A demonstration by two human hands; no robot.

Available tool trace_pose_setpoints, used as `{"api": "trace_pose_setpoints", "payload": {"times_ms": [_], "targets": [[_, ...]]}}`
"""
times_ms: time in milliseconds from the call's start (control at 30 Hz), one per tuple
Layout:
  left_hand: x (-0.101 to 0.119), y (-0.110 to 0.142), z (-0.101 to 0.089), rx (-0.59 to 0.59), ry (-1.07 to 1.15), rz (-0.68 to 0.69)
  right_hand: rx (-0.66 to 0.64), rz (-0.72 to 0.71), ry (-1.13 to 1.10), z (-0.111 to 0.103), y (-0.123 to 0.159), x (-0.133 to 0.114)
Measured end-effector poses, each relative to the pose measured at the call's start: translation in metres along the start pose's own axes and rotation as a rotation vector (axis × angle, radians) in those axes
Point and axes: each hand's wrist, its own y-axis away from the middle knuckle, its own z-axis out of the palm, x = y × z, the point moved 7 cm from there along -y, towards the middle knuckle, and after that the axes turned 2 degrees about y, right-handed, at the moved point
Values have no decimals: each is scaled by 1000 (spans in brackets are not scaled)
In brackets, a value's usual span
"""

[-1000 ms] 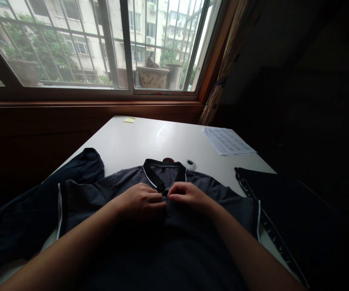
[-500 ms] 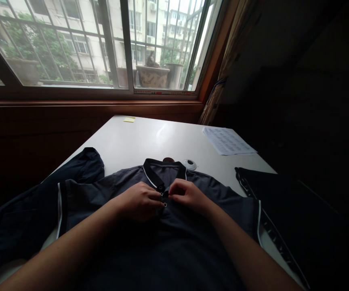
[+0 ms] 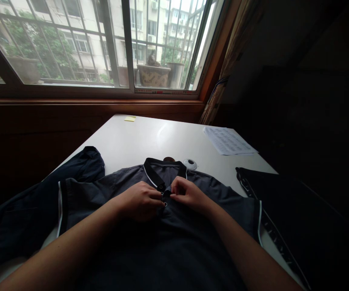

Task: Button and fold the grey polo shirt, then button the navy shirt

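Note:
A dark grey polo shirt (image 3: 180, 238) lies spread out, its black collar (image 3: 154, 173) with white piping pointing away from me. My left hand (image 3: 141, 201) is closed at the left side of the front placket, fingers pressed on the cloth. Beside its fingertips show small ring-like buttons (image 3: 165, 204). Just across the opening, my right hand (image 3: 186, 194) pinches the edge of the placket between thumb and finger and lifts it slightly. The pinched cloth is partly hidden by the fingers.
The white table (image 3: 138, 137) carries printed sheets (image 3: 229, 140), a yellow sticky note (image 3: 130, 119), a white round object (image 3: 190, 164) and a brown round one (image 3: 169, 159). Dark garments lie at the left (image 3: 80, 167) and right (image 3: 271, 194). A barred window (image 3: 101, 44) stands behind.
My right hand has shifted slightly up and away from the placket, its fingers curling more. The left hand has stayed almost in place. A lower button shows more clearly.

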Motion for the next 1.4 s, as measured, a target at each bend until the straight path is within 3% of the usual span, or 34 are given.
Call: {"api": "trace_pose_setpoints", "payload": {"times_ms": [100,400,1000,1267,1400], "targets": [[0,0,0,-8,0,-4,2,26,-19,0,0,1],[0,0,0,-24,21,-10,-9,-76,74,0,-1,-6],[-3,2,3,-23,31,-24,-5,-82,46,0,-1,-6],[-22,5,-11,155,126,-219,119,-90,146,-8,2,-6],[-35,7,-12,175,131,-333,101,-147,275,-5,4,-11]]}}
